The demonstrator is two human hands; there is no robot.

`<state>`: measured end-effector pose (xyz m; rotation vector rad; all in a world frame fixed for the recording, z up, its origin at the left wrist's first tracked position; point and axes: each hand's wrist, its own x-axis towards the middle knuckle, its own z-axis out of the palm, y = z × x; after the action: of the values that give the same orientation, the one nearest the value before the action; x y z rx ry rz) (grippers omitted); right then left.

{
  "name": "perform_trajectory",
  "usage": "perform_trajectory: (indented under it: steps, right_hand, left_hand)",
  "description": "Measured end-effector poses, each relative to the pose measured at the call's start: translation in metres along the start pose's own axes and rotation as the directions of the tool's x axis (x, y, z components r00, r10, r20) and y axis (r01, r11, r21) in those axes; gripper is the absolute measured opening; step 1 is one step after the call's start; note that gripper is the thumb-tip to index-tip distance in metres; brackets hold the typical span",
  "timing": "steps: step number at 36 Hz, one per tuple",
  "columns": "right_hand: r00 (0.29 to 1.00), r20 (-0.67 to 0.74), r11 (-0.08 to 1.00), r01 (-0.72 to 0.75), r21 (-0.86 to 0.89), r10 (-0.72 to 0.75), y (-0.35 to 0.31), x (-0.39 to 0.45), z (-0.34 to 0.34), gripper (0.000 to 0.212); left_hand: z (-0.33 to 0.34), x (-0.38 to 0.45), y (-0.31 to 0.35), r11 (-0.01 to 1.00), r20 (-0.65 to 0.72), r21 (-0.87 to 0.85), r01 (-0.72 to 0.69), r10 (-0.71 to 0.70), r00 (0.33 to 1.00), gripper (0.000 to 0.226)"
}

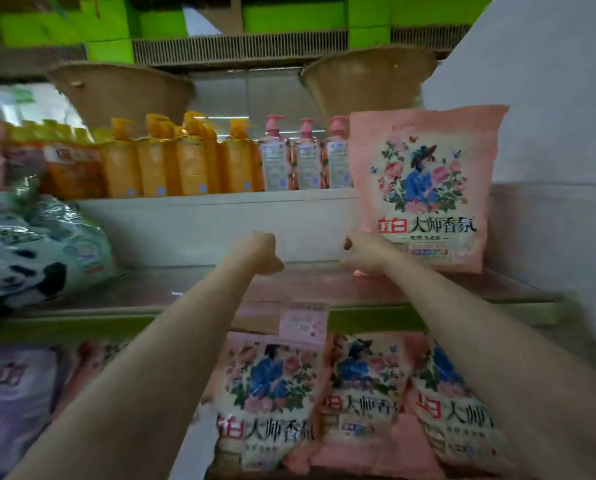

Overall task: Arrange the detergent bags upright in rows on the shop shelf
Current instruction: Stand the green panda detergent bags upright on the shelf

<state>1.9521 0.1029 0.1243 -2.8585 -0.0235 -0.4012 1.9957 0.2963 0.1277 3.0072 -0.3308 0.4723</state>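
On shelf (324, 289), left hand (260, 252) fisted; right hand (362, 254) touching bag (424, 188)

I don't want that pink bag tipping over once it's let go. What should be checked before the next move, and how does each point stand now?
1. Pink floral detergent bag upright on the grey metal shelf: ok, standing at the right end.
2. Bag backed by something: ok, it stands against the white wall.
3. Right hand on the bag: ok, at its lower left corner; the exact grip is hidden.
4. Left hand free: ok, fingers curled, holding nothing.
5. Room for the next bag: ok, bare shelf left of the bag.
6. Mint green panda-print bags upright: not ok, lying slumped at the left.
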Motion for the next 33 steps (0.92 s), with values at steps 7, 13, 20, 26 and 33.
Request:
perform_trajectory:
  steps: [7,13,20,26,33]
  right_hand:
    - [0.994,0.009,0.994,0.105,0.031,-0.105,-0.060,0.016,0.012,0.046]
    - [0.981,-0.019,0.979,0.192,0.069,-0.192,-0.116,0.028,0.020,0.043]
    - [0.958,0.002,0.953,0.286,0.098,-0.288,-0.182,0.040,0.036,0.042]
    - [0.928,0.021,0.923,0.366,0.123,-0.371,-0.239,0.049,0.051,0.045]
    - [0.888,0.033,0.881,0.450,0.143,-0.459,-0.304,0.053,0.067,0.047]
  left_hand:
    - [-0.019,-0.022,-0.063,0.993,-0.084,0.014,0.121,-0.119,0.989,0.040]
    - [-0.032,-0.039,-0.112,0.977,-0.106,0.054,0.208,-0.201,0.974,0.038]
    - [-0.046,-0.064,-0.169,0.951,-0.161,0.091,0.297,-0.280,0.946,0.031]
    - [-0.058,-0.084,-0.219,0.933,-0.177,0.066,0.355,-0.339,0.924,0.032]
    - [-0.069,-0.102,-0.276,0.856,-0.194,0.160,0.492,-0.462,0.865,0.034]
